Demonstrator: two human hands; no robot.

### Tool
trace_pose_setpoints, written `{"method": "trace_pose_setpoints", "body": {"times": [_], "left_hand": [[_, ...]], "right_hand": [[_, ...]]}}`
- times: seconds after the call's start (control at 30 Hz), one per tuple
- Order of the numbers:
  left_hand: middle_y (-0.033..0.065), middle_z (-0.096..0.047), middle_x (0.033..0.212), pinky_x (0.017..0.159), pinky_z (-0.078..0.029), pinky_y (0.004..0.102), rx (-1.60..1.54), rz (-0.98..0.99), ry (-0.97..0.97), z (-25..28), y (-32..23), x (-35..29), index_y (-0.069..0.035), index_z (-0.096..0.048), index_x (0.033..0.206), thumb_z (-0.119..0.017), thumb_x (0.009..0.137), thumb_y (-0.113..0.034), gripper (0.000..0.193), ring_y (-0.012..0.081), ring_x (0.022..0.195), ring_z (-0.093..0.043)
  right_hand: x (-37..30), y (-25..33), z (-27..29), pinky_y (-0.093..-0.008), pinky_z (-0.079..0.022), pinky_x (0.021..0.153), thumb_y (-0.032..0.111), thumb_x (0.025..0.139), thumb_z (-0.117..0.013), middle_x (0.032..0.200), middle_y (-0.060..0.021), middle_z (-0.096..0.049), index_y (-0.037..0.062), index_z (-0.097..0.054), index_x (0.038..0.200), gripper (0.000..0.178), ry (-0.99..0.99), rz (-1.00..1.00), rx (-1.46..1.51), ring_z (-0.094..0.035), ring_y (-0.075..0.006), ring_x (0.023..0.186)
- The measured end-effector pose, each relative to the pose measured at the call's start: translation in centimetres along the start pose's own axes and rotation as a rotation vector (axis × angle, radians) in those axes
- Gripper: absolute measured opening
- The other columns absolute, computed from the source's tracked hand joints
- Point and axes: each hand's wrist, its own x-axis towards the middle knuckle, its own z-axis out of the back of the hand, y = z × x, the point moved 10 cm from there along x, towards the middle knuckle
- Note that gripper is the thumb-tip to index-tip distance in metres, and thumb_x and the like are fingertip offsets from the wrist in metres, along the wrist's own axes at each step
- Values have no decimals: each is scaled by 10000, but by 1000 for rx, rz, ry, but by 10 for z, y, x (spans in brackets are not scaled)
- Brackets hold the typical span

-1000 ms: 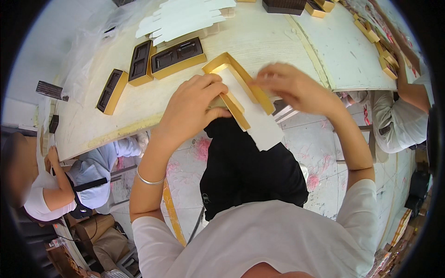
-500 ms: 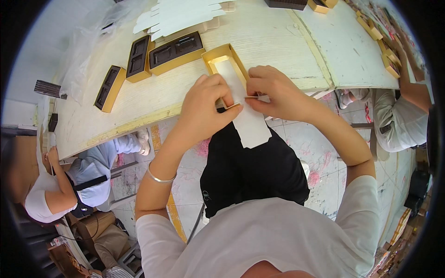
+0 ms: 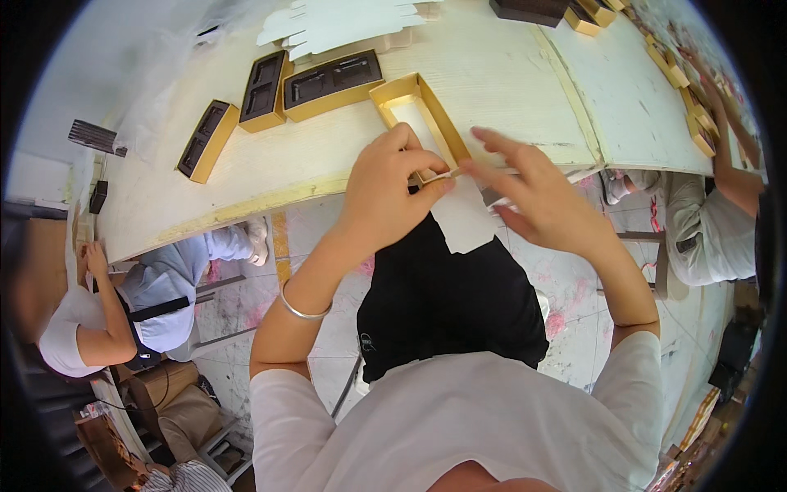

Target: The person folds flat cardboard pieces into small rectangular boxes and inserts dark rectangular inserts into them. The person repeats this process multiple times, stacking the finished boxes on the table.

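Observation:
A gold cardboard box (image 3: 441, 117) with a pale inside lies open at the table's near edge, its near end over my lap. From that end a long white flap (image 3: 467, 221) hangs down over my dark trousers. My left hand (image 3: 385, 182) pinches the box's near left corner between thumb and fingers. Off the box's near right corner is my right hand (image 3: 545, 195), fingers spread and somewhat blurred, with nothing seen in its grasp. Its fingertips are beside the box wall; whether they touch it, I cannot tell.
Gold boxes with dark inserts (image 3: 332, 84) stand left of mine on the pale table (image 3: 508, 90). White die-cut card sheets (image 3: 344, 23) are piled at the back, with clear plastic (image 3: 152, 115) to the left. A dark item (image 3: 529, 10) sits far off. Co-workers sit at both sides.
My right hand has let go of the box's near right corner and drawn away to the right, its fingers opening. The left hand keeps its pinch. The whole view has shifted slightly.

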Motion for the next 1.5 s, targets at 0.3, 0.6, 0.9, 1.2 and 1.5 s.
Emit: {"method": "trace_pose_setpoints", "body": {"times": [0.3,0.6,0.9,1.2,1.5], "left_hand": [[114,-552,889,722,-455,341,-352,55,178,2,8,8,-51,-545,1159,-637,875,-387,449,269,790,-570],[167,-577,975,757,-465,385,-224,90,68,2,8,3,-54,-362,1164,-587,915,-275,402,323,872,-595],[152,-536,1040,726,-490,392,-86,17,-137,14,-11,0,-42,-453,1082,-660,849,-153,330,333,861,-593],[102,-601,877,665,-500,336,211,-243,-336,14,-35,-20,-3,-622,868,-657,838,-56,70,258,754,-596],[110,-595,828,657,-489,321,146,-176,-290,18,-34,-13,3,-612,863,-635,843,-37,50,266,757,-596]], "right_hand": [[16,-40,-20,-302,-449,688,29,777,-696,915,-99,-568,43,-595,1056,298,-202,-251,513,-558,-201,781],[23,-14,-5,-306,-500,668,58,825,-672,1137,-128,-499,50,-594,1152,336,-353,-60,134,-574,-221,740],[28,-11,-15,-349,-505,724,86,792,-680,1097,-128,-522,23,-606,1155,376,-151,-12,44,-604,-255,838],[35,6,-13,-344,-473,702,40,733,-673,946,-103,-542,15,-623,964,238,-85,64,-40,-555,-279,796],[34,-30,-8,-323,-493,719,-15,787,-673,992,-105,-547,-20,-640,918,135,-81,-237,503,-587,-235,820]]}}
